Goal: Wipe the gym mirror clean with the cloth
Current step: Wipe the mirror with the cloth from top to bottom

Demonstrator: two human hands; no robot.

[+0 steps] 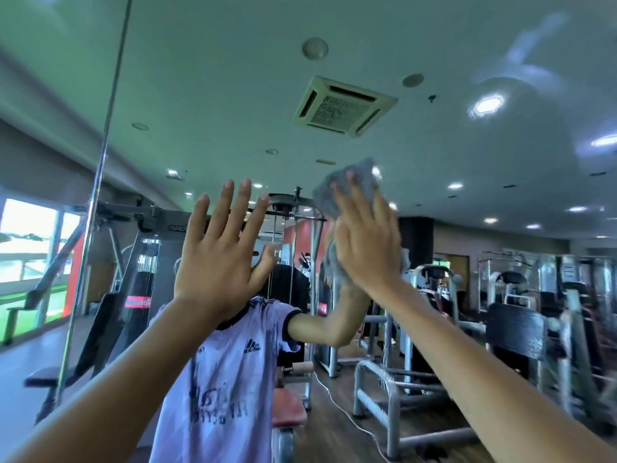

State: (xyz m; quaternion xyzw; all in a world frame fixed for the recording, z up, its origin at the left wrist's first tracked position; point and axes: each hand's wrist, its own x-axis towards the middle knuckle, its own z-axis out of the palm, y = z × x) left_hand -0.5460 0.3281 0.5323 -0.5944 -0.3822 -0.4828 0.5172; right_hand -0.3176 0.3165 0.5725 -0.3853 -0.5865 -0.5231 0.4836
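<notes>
The gym mirror [450, 78] fills the whole view and reflects the ceiling, the machines and me. A grey cloth [350, 177] lies flat against the glass above centre. My right hand [367, 238] presses it to the mirror with straight fingers; the cloth's lower part shows beside the palm. My left hand [220, 248] is raised to the left of it, fingers spread and straight, palm toward the glass. Whether the left palm touches the mirror I cannot tell. Pale streaks [521, 51] mark the glass at the upper right.
A vertical seam between mirror panels [100, 182] runs down the left side. Everything else is reflection: a cable machine [290, 208], benches, treadmills [430, 282] at the right, a window at the left, and a ceiling air vent [344, 105].
</notes>
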